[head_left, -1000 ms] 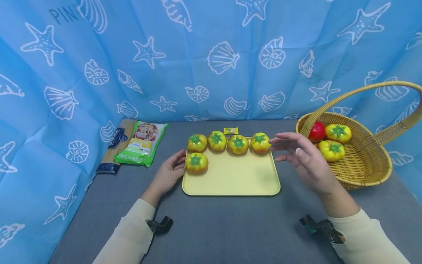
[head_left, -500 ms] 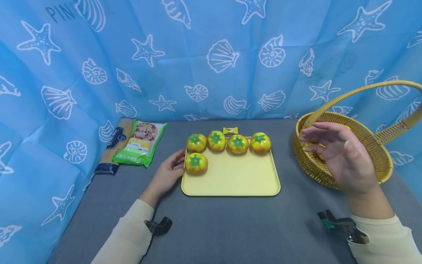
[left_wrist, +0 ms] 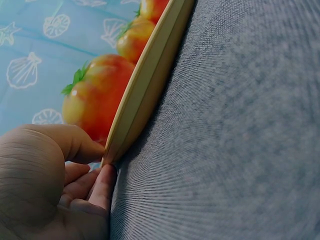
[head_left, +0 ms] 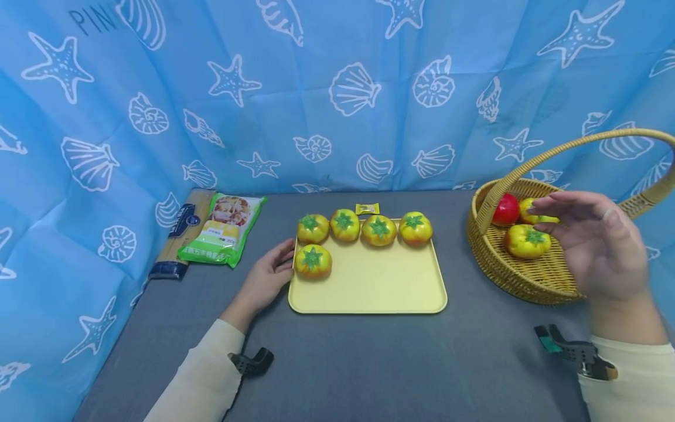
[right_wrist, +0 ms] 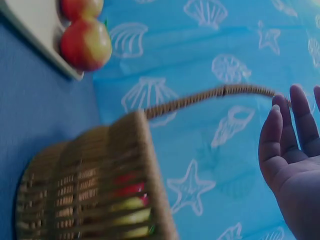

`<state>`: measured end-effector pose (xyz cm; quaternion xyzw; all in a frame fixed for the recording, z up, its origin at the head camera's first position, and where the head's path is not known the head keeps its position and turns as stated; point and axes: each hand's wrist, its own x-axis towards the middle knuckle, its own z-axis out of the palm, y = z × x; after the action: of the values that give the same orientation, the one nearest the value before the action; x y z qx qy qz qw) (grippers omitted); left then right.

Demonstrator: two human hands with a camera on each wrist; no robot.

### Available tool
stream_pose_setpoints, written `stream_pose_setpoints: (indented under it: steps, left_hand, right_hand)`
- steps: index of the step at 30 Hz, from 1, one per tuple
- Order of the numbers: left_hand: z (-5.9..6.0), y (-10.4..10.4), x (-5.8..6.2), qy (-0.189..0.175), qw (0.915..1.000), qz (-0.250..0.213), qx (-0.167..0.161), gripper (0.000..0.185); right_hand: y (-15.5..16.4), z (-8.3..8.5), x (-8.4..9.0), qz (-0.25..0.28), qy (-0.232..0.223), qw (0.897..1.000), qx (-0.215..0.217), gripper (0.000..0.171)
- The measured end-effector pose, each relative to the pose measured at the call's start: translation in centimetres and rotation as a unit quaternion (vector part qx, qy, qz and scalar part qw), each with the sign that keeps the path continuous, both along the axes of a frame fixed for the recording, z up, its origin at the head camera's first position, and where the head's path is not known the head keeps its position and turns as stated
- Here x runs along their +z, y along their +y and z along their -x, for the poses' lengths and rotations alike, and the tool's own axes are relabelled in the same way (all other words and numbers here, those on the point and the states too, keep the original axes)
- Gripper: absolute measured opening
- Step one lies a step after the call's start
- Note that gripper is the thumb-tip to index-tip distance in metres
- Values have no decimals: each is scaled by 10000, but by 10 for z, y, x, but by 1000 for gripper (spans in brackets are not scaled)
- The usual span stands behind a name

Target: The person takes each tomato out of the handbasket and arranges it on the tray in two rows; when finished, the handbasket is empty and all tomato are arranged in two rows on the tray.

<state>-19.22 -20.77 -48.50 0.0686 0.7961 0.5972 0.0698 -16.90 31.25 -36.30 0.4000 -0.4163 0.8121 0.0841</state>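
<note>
A pale yellow tray (head_left: 379, 287) lies on the grey table, holding several yellow-orange persimmons with green leafy tops. They form a row along its far edge, plus one persimmon (head_left: 313, 261) at the left side. My left hand (head_left: 266, 281) is at the tray's left edge; in the left wrist view its thumb and fingertips pinch the rim. Over the right part of the wicker basket (head_left: 490, 272) hovers my right hand (head_left: 606, 249), fingers loosely bent and holding nothing. Inside the basket are a red fruit (head_left: 506, 209) and two persimmons (head_left: 527, 241), the rear one partly hidden by my fingers.
A green-and-white food bag (head_left: 224, 228) overlaps a pack of noodles (head_left: 181, 240) at the back left. Behind the tray lies a small yellow wrapped candy (head_left: 367, 209). The basket's tall handle (head_left: 575, 143) arches above it. A blue seashell-print curtain (head_left: 316, 88) hangs behind.
My right hand has moved right, from beside the tray's far-right persimmon to above the basket. The left hand has stayed at the tray's edge.
</note>
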Motion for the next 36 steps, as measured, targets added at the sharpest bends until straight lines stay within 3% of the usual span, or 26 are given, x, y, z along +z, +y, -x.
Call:
stream_pose_setpoints:
  steps: [10,13,16,23,26,32,36]
  left_hand:
    - [2,0,-2,6,10000,17,26,72]
    - [2,-1,-2,37,10000,29,7,72]
    - [1,-1,-1,49,10000,68,14,72]
    - [1,0,0,19,9999,104,31,73]
    - [2,0,-1,34,10000,53,37,72]
    - [2,-1,-5,93,9999,-10,57,71]
    - [2,0,-4,127,9999,65,60,71]
  right_hand:
    - [34,15,-33,-573,-752,9885,-1180,44]
    - [38,16,-38,-772,-944,9787,-1649,41]
    - [42,15,-42,-1073,-1234,9628,-2153,40]
    - [52,16,-49,-1460,-1639,9377,-2694,36]
    - [56,17,-51,-1900,-1931,9128,-3056,34]
    - [59,18,-51,-3394,-2129,8320,-3838,33]
    - [62,19,-51,-3959,-2243,8072,-3761,27]
